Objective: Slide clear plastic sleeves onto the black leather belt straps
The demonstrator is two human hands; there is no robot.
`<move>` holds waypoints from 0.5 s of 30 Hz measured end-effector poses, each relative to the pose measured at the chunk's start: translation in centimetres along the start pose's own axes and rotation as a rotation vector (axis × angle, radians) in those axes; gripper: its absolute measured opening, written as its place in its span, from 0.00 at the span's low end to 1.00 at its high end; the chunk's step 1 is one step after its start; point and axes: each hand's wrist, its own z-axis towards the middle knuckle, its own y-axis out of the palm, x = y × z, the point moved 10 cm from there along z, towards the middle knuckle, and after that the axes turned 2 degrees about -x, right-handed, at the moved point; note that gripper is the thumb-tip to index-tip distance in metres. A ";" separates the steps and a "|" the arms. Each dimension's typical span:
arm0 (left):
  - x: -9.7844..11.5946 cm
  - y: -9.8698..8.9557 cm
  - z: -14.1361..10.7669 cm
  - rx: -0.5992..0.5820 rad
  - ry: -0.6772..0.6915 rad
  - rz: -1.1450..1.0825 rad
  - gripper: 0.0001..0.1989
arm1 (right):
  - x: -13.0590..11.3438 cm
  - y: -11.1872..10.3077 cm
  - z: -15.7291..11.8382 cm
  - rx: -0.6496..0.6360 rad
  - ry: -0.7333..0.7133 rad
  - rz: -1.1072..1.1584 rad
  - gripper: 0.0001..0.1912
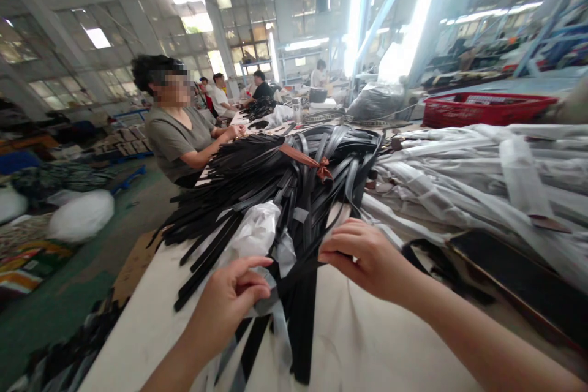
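Observation:
A black strap (pixel 294 277), flat and belt-like, stretches between my two hands above the table. My left hand (pixel 229 294) has its fingers curled and closes on the strap's left end, where some clear plastic film hangs. On the right, my right hand (pixel 362 257) pinches the same strap between thumb and fingers. Just beyond lies a large heap of black straps (pixel 248 165), a bundle of them tied with a brown-red cloth strip (pixel 305 160). Crumpled clear plastic wrap (pixel 257 226) lies on the straps right above my left hand.
Many straps wrapped in white film (pixel 441 196) cover the table's right side, near a long black box-like piece (pixel 519 269). A red plastic basket (pixel 487 110) stands behind them. Across the table's left edge is a co-worker in a grey shirt (pixel 169 141). White tabletop (pixel 142 312) shows at front left.

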 end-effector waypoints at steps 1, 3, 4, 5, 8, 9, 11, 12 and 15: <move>0.3 0.0 -0.1 0.007 0.000 0.010 0.16 | -0.1 0.0 0.0 0.016 0.005 -0.010 0.11; 1.1 0.1 -0.3 -0.015 -0.001 0.065 0.17 | -0.2 -0.2 0.1 0.038 0.009 -0.021 0.12; 1.6 0.3 -0.4 -0.052 -0.002 0.105 0.18 | -0.2 -0.4 0.1 0.049 0.014 -0.024 0.11; 2.2 0.6 -0.7 -0.101 -0.003 0.153 0.18 | -0.1 -0.7 0.1 0.063 0.020 -0.027 0.11; 3.7 1.6 -1.6 -0.247 0.000 0.337 0.13 | -0.4 -1.1 0.3 0.080 0.018 -0.028 0.10; 4.1 1.9 -1.8 -0.272 0.002 0.398 0.13 | -0.9 -0.9 0.5 0.069 -0.003 -0.024 0.10; 4.7 2.0 -2.1 -0.263 0.027 0.479 0.15 | -2.6 0.0 1.0 0.026 -0.069 -0.015 0.10; 5.1 1.9 -2.2 -0.233 0.051 0.491 0.16 | -3.6 0.6 1.3 -0.002 -0.100 -0.020 0.10; 5.4 0.5 -2.5 -0.076 0.129 0.462 0.15 | -6.3 2.4 2.0 -0.094 -0.158 -0.079 0.10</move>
